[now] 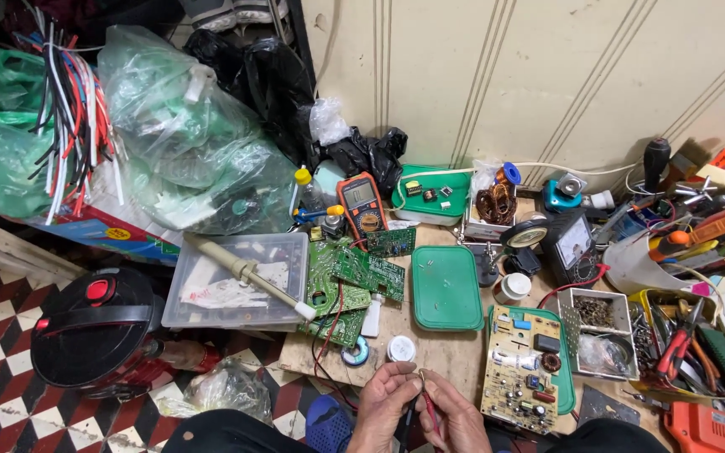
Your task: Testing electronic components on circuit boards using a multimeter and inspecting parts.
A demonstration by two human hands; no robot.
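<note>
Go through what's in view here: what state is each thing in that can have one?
Green lid: off, lying flat on the bench.
Green container: open, small parts inside.
Clear plastic box: lidless, soldering iron lying across it.
Beige circuit board: bare, components up.
Left hand, right hand: together, pinching something small.

Two hands, left [386, 403] and right [455, 415], meet at the near edge. Three green circuit boards [368, 273] lie left of centre and one yellowish board [524, 369] on the right. There are two green lids [445, 287], one orange meter [363, 204], one clear plastic box [237, 281], and one black pot [94, 327] far left.
</note>
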